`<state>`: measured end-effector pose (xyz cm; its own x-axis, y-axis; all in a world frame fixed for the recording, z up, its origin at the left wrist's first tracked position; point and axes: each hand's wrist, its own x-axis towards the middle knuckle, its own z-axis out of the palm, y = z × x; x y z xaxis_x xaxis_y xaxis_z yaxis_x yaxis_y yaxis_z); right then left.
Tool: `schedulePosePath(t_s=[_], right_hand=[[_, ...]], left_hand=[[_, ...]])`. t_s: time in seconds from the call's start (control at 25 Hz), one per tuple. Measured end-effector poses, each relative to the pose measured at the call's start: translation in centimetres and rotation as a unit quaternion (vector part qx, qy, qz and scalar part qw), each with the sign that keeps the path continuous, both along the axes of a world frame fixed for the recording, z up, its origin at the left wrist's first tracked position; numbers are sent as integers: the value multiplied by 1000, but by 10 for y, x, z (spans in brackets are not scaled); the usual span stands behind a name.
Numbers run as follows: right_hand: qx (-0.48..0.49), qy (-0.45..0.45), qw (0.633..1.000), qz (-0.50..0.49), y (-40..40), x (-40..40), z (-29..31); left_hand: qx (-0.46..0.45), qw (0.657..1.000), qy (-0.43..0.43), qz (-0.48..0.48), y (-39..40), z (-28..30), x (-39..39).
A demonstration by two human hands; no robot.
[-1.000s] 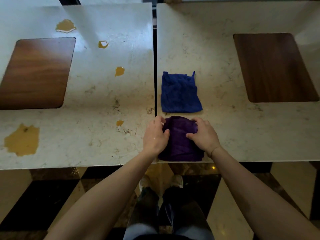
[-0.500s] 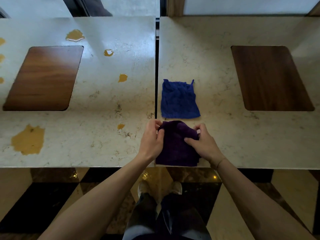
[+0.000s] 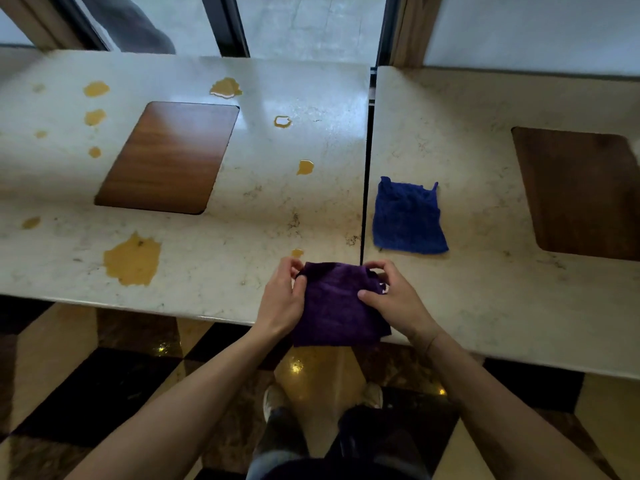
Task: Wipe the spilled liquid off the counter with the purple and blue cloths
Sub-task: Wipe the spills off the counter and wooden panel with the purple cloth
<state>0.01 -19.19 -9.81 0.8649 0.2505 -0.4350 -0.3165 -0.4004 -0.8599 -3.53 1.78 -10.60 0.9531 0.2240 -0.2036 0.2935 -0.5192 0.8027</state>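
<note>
1. Head view showed your left hand [image 3: 282, 299] and right hand [image 3: 394, 303] pinching the purple cloth [image 3: 337, 306] at the counter's [image 3: 242, 233] near edge.
2. You were readying it; the blue cloth [image 3: 408, 218] lay untouched beyond.
3. Next, you probably needed the large spill [image 3: 133, 259] near the left edge.

I see a pale marble tabletop [image 3: 242, 216] split by a dark seam, with a wooden inset panel [image 3: 169, 157] in each half. Yellow spills [image 3: 132, 259] dot the left half. A blue cloth [image 3: 408, 218] lies flat just right of the seam.
</note>
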Motion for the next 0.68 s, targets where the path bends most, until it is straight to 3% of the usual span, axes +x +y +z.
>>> schedulePosePath(t_s=[0.2, 0.44, 0.56, 0.68], right_hand=[[-64, -67, 996, 7, 60, -26, -6], [-136, -125, 980, -70, 93, -30, -15], [-248, -149, 952, -100, 101, -35, -24], [-352, -281, 892, -28, 113, -50, -32]], left_hand=[[-15, 1000, 17, -9, 60, -9, -19], [-54, 998, 22, -28, 81, -18, -3], [5, 1000, 11, -27, 79, -31, -3], [126, 984, -74, -97, 74, -43, -19]])
